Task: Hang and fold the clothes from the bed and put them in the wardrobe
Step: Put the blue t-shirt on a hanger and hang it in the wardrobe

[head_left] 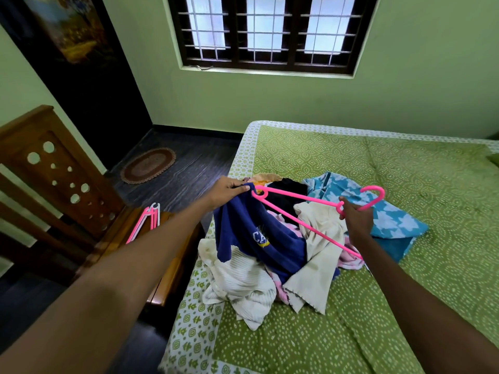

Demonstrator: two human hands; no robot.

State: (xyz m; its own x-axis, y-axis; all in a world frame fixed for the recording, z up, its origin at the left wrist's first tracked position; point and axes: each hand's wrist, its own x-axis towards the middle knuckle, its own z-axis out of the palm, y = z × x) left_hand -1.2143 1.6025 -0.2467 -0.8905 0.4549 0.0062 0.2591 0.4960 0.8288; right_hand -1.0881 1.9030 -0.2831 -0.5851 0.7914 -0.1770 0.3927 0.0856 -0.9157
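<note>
The task was barely begun. The left hand (228,190) pinched the collar edge of a blue shirt (256,233), lifting it off the heap, while the right hand (356,220) gripped a pink hanger (299,211) at its neck, just below the hook. The hanger's far shoulder lay just beside the left hand's fingertips, at the shirt's edge; whether it had entered the shirt could not be told. Nothing looked folded, and the rest of the pile (270,271) lay crumpled on the bed (405,171) under and between both hands: white ribbed cloth, something pink, a black piece and a blue-and-white print beyond the right hand. Spare hangers (147,220) waited well left of the left hand. The shirt was dark blue, soft and creased, with a small printed badge.
</note>
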